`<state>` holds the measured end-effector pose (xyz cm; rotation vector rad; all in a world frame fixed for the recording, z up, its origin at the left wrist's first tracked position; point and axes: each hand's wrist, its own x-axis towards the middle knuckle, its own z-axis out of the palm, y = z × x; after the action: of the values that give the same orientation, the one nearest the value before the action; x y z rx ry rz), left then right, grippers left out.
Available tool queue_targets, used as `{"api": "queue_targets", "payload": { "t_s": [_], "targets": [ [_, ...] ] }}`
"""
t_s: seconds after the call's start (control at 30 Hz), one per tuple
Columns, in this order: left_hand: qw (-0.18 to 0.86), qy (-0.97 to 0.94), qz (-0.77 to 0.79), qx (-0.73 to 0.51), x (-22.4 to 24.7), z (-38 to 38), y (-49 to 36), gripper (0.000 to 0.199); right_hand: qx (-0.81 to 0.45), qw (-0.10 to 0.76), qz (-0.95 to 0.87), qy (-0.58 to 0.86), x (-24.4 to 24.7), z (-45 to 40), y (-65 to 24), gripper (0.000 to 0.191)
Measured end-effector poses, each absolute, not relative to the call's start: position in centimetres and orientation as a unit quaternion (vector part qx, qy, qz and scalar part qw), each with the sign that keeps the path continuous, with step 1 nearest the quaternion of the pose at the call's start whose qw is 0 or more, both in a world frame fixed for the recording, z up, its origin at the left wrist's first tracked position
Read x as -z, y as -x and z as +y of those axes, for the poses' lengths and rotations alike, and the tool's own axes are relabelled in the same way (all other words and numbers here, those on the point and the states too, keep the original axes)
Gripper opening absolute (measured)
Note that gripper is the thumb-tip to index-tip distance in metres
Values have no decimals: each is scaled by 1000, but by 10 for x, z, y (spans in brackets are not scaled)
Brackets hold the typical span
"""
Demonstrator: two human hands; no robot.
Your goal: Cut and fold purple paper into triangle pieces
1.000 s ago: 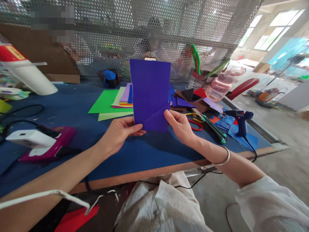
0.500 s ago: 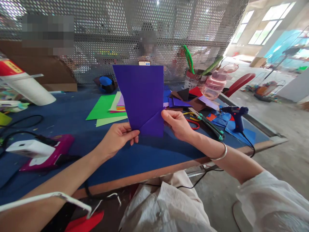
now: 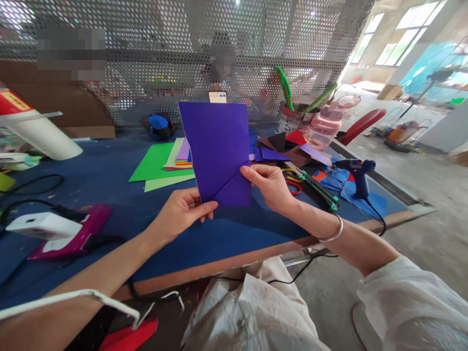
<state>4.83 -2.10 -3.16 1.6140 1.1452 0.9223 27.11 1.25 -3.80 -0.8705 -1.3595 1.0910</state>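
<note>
A dark purple sheet (image 3: 219,146) is held upright above the blue table, with a diagonal crease or overlapping edge across its lower part. My left hand (image 3: 186,209) pinches its lower left corner, thumb in front. On the right edge, where the diagonal line ends, my right hand (image 3: 268,185) grips the sheet between thumb and fingers. Behind the sheet to the left lie green sheets (image 3: 151,161) and a small stack of coloured sheets (image 3: 183,156). Purple, brown and black pieces (image 3: 274,155) lie behind my right hand.
Right of my right hand are a green-and-black cutter (image 3: 318,187), red-and-yellow-handled scissors (image 3: 292,187), a blue glue gun (image 3: 360,178) and a pink bottle (image 3: 323,126). A magenta power strip (image 3: 91,224) with cables lies left. A perforated metal panel (image 3: 146,39) stands behind.
The purple sheet has turned and shifted slightly, its upper left corner now lower and further right. My left hand has moved slightly right with it; my right thumb sits a little further onto the sheet.
</note>
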Motion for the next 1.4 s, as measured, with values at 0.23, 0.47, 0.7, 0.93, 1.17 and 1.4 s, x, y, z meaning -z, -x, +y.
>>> {"api": "queue_targets", "payload": {
  "t_s": [0.23,0.47,0.7,0.93,1.17,1.4],
  "targets": [
    [459,-639,490,-375,36,-22,-51,31,-470,551,-582,370,41,10,-269,64],
    [447,-639,498,-380,34,-24,-53,29,-467,554,-575,380,42,9,-268,65],
    [497,-620,491,-357,36,-24,-56,34,-476,557,-572,369,38,5,-266,61],
    [477,-643,491,-343,38,-29,-58,39,-500,538,-574,362,38,1,-265,59],
    [468,-635,487,-374,37,-29,-57,27,-505,541,-573,353,43,1,-264,53],
    [477,-598,506,-400,27,-34,-62,20,-495,553,-580,336,44,5,-266,48]
  ]
}}
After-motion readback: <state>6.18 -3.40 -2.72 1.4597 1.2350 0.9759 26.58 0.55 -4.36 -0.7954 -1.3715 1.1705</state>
